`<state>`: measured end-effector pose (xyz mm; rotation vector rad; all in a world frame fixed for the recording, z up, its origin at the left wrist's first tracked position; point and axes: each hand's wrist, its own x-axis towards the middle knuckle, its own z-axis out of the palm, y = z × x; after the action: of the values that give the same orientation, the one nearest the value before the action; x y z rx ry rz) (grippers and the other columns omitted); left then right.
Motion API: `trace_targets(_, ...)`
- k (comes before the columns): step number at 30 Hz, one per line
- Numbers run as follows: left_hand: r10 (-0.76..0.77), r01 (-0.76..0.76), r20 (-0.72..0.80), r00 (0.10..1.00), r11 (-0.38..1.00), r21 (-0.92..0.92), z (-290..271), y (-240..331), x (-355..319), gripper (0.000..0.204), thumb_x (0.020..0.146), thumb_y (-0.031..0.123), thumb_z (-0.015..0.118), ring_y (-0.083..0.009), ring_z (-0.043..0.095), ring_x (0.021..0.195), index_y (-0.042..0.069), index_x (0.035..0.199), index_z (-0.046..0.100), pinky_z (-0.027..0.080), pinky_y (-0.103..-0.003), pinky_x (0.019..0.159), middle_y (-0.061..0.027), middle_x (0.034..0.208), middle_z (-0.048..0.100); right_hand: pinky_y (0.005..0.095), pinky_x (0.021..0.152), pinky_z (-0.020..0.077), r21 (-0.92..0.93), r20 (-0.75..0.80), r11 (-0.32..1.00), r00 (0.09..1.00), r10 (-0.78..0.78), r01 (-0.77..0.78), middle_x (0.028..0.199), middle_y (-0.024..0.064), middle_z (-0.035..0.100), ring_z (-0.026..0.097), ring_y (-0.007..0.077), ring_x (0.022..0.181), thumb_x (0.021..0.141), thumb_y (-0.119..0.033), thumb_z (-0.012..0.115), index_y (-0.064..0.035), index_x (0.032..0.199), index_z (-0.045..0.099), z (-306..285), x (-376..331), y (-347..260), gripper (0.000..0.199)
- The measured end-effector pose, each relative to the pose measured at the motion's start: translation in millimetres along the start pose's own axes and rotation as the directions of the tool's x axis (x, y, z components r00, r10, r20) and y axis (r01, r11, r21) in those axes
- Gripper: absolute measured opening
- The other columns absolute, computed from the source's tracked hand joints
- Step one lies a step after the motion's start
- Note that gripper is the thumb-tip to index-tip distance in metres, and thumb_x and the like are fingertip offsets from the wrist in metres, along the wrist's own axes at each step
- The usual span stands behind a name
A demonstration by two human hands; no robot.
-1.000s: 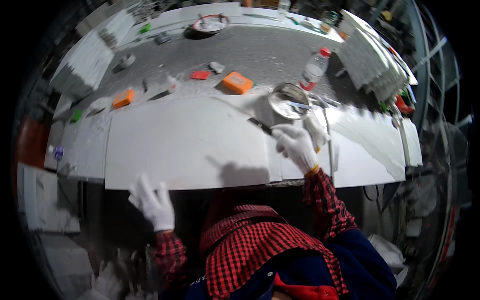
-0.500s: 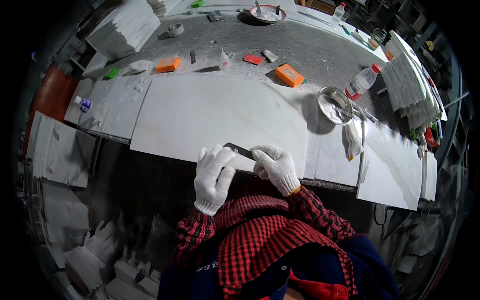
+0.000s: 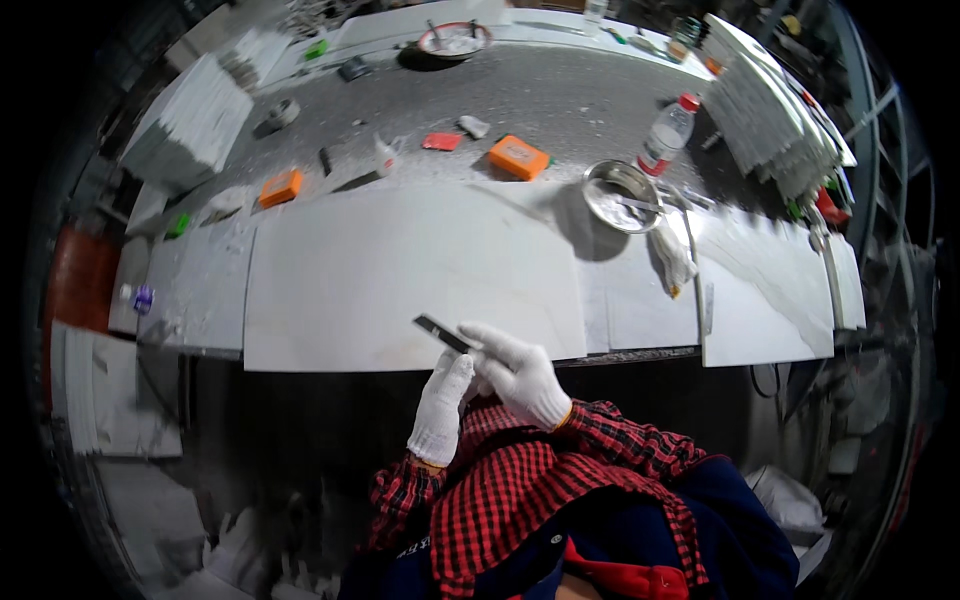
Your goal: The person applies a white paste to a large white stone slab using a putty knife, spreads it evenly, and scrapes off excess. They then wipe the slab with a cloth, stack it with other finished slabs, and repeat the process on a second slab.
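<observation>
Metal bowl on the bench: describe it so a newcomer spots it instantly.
Start at the big white slab along the bench's near edge, then look past its far right corner. The metal bowl sits there beside a clear bottle with a red cap. It is the only shiny round dish nearby.

Packages and labels on the grey counter [image 3: 560, 95]

A clear plastic bottle [image 3: 667, 134] with a red cap and a pale label band stands at the right of the counter, just beyond the metal bowl [image 3: 622, 195]. An orange rectangular box [image 3: 518, 157] lies flat near the middle, with a smaller flat red packet [image 3: 441, 142] just to its left. A second orange box [image 3: 280, 187] lies further left, close to the far edge of the white slab [image 3: 400, 280]. A small white squeeze bottle [image 3: 385, 157] stands between the two orange boxes. Any print on them is too small to make out. No signs or screens show.
</observation>
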<state>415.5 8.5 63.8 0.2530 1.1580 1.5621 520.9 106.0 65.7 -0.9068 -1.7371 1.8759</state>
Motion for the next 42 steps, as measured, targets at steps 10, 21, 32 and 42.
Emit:
trace_targets(10, -0.151, 0.154, 0.029, 0.988, 0.975, -0.161, 25, -20, 25, 0.026, 0.106, 0.021, 0.046, -0.0279, 0.066, 0.102, 0.002, 0.122, 0.054, 0.055, -0.042, 0.093, -0.0134, 0.111, 0.064, 0.0376, 0.067, 0.0565, -0.847, -0.026, 0.524, 0.978, -0.207, 0.088, 0.085, 0.0122, 0.072, 0.070, 0.0290, 0.070, 0.092, -0.022, 0.062, -0.0233, 0.138, 0.056, -133, 3, 5, 0.047)
trace_targets(21, -0.004, 0.013, -0.096, 0.995, 0.995, 0.097, 29, -26, 18, 0.029, 0.104, 0.018, 0.047, -0.0145, 0.064, 0.074, -0.001, 0.124, 0.054, 0.056, -0.030, 0.074, -0.0059, 0.084, 0.064, 0.0434, 0.076, 0.0538, -0.953, -0.201, -0.131, 0.894, -0.401, -0.274, 0.104, 0.0144, 0.067, 0.064, 0.0319, 0.099, 0.082, -0.029, 0.065, -0.0109, 0.098, 0.076, -271, 124, -19, 0.026)
trace_targets(32, -0.018, 0.038, -0.129, 0.992, 0.987, 0.158, 11, -18, 12, 0.032, 0.103, 0.016, 0.049, -0.0143, 0.063, 0.073, -0.004, 0.128, 0.054, 0.055, -0.031, 0.074, -0.0053, 0.083, 0.063, 0.0395, 0.077, 0.0485, -0.831, 0.000, -0.482, 0.867, -0.497, -0.276, 0.100, 0.0090, 0.067, 0.062, 0.0262, 0.096, 0.083, -0.013, 0.062, -0.0049, 0.094, 0.074, -290, 152, -22, 0.018)
trace_targets(42, -0.004, 0.007, -0.011, 1.000, 0.955, 0.296, 5, 0, 20, 0.034, 0.104, 0.022, 0.048, -0.0145, 0.063, 0.071, -0.004, 0.122, 0.059, 0.053, -0.028, 0.071, -0.0052, 0.077, 0.064, 0.0251, 0.060, 0.0516, -0.366, -0.151, 0.931, 0.987, -0.056, -0.003, 0.081, 0.0065, 0.070, 0.062, 0.0092, 0.065, 0.098, -0.018, 0.061, 0.0025, 0.109, 0.065, -157, 45, -63, 0.023)
